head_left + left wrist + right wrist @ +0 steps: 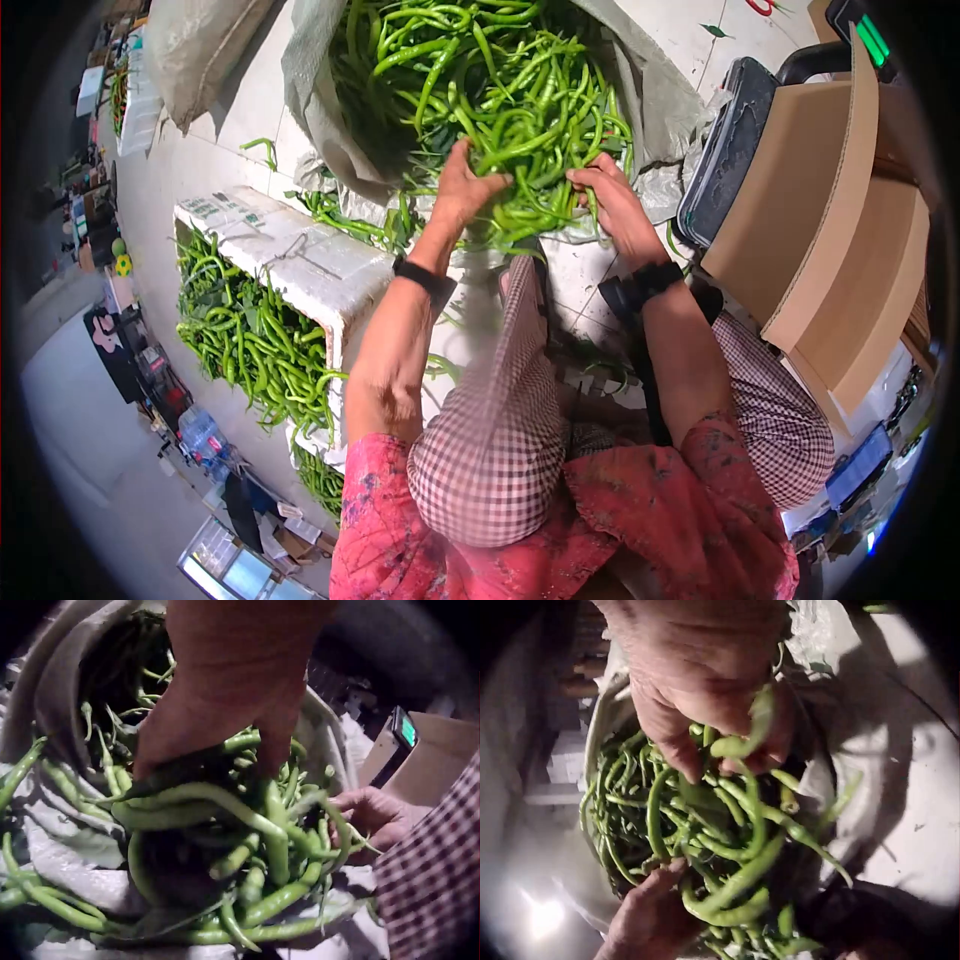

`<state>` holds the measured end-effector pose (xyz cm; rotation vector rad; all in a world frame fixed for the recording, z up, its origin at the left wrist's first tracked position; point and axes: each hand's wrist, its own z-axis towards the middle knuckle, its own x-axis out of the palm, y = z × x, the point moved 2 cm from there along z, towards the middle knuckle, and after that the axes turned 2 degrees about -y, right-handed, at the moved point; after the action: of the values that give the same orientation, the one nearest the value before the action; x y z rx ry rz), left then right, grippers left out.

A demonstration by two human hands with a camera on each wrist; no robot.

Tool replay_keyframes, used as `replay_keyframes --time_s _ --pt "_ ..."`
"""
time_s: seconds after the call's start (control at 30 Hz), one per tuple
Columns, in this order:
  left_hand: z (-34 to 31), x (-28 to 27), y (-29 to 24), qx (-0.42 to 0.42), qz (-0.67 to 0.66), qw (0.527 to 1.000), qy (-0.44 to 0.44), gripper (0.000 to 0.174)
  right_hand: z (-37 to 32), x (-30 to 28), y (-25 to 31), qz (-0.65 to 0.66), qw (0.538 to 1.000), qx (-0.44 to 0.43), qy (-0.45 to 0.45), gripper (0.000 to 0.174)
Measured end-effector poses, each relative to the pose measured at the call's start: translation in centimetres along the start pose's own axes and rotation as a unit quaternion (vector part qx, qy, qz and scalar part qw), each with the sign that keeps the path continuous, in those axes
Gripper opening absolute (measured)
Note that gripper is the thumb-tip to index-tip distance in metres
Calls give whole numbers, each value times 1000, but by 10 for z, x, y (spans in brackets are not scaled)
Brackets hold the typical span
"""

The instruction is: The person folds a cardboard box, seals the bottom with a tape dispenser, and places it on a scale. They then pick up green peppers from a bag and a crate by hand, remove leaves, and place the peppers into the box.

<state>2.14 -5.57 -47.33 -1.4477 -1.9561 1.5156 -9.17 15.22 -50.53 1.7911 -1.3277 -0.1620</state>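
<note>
Long green chili peppers [500,90] fill a pale woven sack [308,75], its mouth spread toward the person. At the front of the heap my left hand [468,190] grips a bunch of peppers, thumb on top; its other fingers are mostly hidden among them in the left wrist view. Across from it, my right hand [612,200] works at the right side of the heap. In the right wrist view, a short curved pepper [750,731] sits between the right thumb and fingers. Some peppers [285,907] spill over the sack's near edge.
A white foam box [300,255] with more peppers [250,340] stands at the left. Cardboard boxes [785,190] and a black-rimmed panel [730,150] are at the right, near a lit green display [872,40]. Another full sack [200,55] stands at the upper left.
</note>
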Motion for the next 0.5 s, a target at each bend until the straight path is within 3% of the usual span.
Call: replay_keyframes --time_s 0.07,0.13,0.17,0.2,0.27,0.3,0.4,0.43,0.47,0.5 --pt "-18 -3 -41 -35 42 989 139 79 -27 7 33 -19 997 -55 54 38" --pt "-22 13 -25 14 47 980 192 75 -17 -15 17 -43 995 -73 56 43" --pt "-22 15 -30 31 218 960 175 72 -18 -15 20 -70 991 -91 69 47" --pt "-20 19 -27 31 215 960 175 72 -17 -14 23 -73 991 -91 69 47" --pt "-13 26 -14 -48 56 992 98 75 -13 -17 25 -88 996 9 -29 47" --pt "-15 30 -10 -10 88 994 64 78 -9 -17 29 -116 993 -14 24 50" --pt "-33 38 -22 -63 132 989 3 81 6 -6 23 -80 997 -9 6 50" --pt "-24 45 5 99 139 983 -64 78 7 -7 22 -60 998 -18 2 48" --pt "-15 41 -7 150 218 963 -48 63 -7 13 45 -41 999 -24 -5 47" --pt "-3 42 0 97 125 987 -22 61 -7 9 42 -20 1000 -1 24 40"
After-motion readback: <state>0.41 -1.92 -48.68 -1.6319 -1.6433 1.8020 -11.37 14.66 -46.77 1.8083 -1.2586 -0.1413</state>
